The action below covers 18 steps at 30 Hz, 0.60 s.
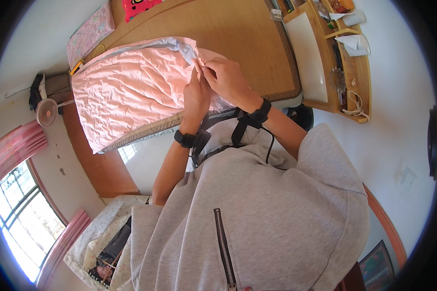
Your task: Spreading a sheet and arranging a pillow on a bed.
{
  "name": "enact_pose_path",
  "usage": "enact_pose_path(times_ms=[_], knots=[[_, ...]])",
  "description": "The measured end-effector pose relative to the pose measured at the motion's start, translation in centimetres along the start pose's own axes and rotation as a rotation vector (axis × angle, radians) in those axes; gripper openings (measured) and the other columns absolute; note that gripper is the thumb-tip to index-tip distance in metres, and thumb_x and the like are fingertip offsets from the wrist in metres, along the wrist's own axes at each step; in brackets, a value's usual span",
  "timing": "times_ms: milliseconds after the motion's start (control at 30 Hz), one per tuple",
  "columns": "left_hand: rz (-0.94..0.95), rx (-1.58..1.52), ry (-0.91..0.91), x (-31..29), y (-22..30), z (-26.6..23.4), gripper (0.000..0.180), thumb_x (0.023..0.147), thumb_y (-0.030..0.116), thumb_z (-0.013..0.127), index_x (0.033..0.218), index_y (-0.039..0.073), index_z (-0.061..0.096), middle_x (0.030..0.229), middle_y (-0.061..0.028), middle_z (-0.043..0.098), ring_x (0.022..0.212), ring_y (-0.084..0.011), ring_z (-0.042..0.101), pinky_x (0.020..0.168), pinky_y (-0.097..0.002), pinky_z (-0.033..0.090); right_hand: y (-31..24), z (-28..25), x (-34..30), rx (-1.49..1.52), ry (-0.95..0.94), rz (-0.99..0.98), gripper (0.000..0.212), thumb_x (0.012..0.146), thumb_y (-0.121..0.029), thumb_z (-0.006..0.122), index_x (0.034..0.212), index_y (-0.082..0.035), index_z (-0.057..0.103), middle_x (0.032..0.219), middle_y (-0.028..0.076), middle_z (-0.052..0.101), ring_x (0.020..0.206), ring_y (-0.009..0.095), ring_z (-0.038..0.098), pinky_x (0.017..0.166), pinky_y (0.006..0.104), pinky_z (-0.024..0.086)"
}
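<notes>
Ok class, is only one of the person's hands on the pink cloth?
No, the left hand and the right hand both pinch the pink cloth at its edge, close beside each other.

pink cover [131,92]: 1 | fan [46,112]: 1 | wristbands [185,139] [262,112]: 2 (one each side)

Downward fisheye view from head height
</notes>
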<state>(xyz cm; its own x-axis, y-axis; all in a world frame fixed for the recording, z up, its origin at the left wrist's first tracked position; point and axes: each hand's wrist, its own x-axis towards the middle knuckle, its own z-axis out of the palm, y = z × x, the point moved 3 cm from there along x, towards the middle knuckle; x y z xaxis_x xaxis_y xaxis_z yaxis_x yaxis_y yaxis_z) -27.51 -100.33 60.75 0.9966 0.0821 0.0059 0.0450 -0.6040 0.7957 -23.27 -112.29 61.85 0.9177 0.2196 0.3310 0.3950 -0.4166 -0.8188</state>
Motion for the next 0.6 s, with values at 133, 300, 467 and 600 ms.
enact_pose_path(times_ms=[133, 300, 467, 600], knots=[[-0.005, -0.040, 0.037, 0.0, -0.1, -0.3, 0.048, 0.105, 0.018, 0.045, 0.150, 0.005, 0.038, 0.079, -0.0287, 0.065, 0.070, -0.0447, 0.066, 0.058, -0.0473, 0.050, -0.4, -0.2, 0.4, -0.033, -0.035, 0.045, 0.020, 0.087, -0.015, 0.064, 0.075, 0.001, 0.065, 0.072, 0.018, 0.062, 0.066, 0.037, 0.060, 0.061, 0.0440, 0.047], [0.060, 0.015, 0.062, -0.2, -0.1, 0.1, 0.048, 0.104, 0.015, 0.044, 0.151, 0.006, 0.037, 0.083, -0.0289, 0.067, 0.072, -0.0445, 0.067, 0.058, -0.0475, 0.050, -0.3, 0.1, 0.6, -0.023, -0.022, 0.002, 0.021, 0.088, -0.016, 0.062, 0.076, 0.001, 0.067, 0.071, 0.019, 0.062, 0.066, 0.037, 0.061, 0.061, 0.0439, 0.047], [0.059, -0.004, 0.051, -0.5, 0.4, -0.2, 0.047, 0.104, 0.010, 0.039, 0.151, 0.005, 0.037, 0.113, -0.0277, 0.066, 0.089, -0.0448, 0.067, 0.072, -0.0465, 0.054, -0.5, 0.1, 0.9, -0.028, -0.062, 0.060, 0.021, 0.088, -0.018, 0.062, 0.079, 0.000, 0.069, 0.072, 0.020, 0.063, 0.065, 0.038, 0.061, 0.061, 0.0444, 0.047], [0.036, 0.036, 0.057, -0.3, 0.4, -0.4, 0.049, 0.102, 0.011, 0.046, 0.150, 0.005, 0.037, 0.094, -0.0267, 0.069, 0.075, -0.0430, 0.068, 0.059, -0.0465, 0.052, -0.5, 0.2, 1.1, -0.028, -0.066, 0.060, 0.025, 0.090, -0.021, 0.062, 0.079, 0.000, 0.067, 0.073, 0.020, 0.063, 0.065, 0.038, 0.061, 0.061, 0.0439, 0.047]])
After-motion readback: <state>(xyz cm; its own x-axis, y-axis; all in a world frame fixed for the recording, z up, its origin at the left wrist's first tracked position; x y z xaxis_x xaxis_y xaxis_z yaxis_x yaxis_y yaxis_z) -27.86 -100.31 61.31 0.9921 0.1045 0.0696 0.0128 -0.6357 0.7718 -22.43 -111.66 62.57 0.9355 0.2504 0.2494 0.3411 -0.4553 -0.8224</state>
